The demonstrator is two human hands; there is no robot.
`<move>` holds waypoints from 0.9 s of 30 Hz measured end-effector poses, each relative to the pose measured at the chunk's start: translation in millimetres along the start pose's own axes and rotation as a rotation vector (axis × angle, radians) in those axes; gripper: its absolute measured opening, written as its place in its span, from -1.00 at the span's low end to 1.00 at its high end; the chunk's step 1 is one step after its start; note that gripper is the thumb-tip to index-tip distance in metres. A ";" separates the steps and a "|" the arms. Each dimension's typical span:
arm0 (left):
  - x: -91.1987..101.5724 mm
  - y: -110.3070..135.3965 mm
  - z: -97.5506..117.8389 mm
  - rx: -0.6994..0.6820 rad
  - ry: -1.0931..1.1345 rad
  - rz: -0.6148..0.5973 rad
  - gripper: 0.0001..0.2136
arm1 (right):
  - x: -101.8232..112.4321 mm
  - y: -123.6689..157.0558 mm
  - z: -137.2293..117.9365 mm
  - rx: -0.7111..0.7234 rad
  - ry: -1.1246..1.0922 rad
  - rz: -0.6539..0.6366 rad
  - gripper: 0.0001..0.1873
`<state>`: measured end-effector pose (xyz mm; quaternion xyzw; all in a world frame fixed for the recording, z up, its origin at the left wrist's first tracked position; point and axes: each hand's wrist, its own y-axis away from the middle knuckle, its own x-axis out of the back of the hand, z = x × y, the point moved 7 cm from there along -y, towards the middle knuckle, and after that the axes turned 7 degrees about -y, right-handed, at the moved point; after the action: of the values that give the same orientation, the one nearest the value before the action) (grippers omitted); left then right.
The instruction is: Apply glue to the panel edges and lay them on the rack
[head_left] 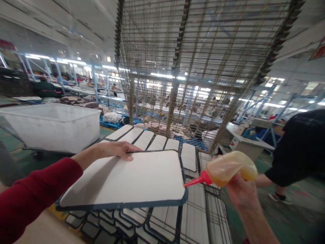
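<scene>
My left hand (122, 149) grips the far edge of a flat white panel (134, 179) with a dark blue rim, thumb on top and fingers beneath. The panel is held tilted over other pieces like it. In my right hand (240, 189) is a squeeze bottle (230, 169) of yellowish liquid, lying on its side. Its red nozzle (198, 179) points left, and the tip touches or nearly touches the panel's right edge. Below and behind lie several more dark-rimmed white panels (189, 157), some resting on wire racks.
A tall wire rack (175, 67) leans up behind the panels. To the left stands a white plastic tub (58, 125) on a wheeled base. A person in black clothes (302, 145) is at the right, near a pale work table (246, 139). Blue-framed benches fill the background.
</scene>
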<state>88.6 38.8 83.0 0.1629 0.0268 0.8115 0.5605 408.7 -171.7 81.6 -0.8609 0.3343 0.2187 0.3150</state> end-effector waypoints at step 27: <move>3.1 0.9 -19.3 -0.035 0.068 -0.016 -0.45 | 7.0 12.9 -14.7 0.174 0.029 -0.007 -0.50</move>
<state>81.1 44.0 65.7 0.1251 0.0331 0.8125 0.5684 406.6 -192.4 82.7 -0.8344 0.3537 0.1755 0.3846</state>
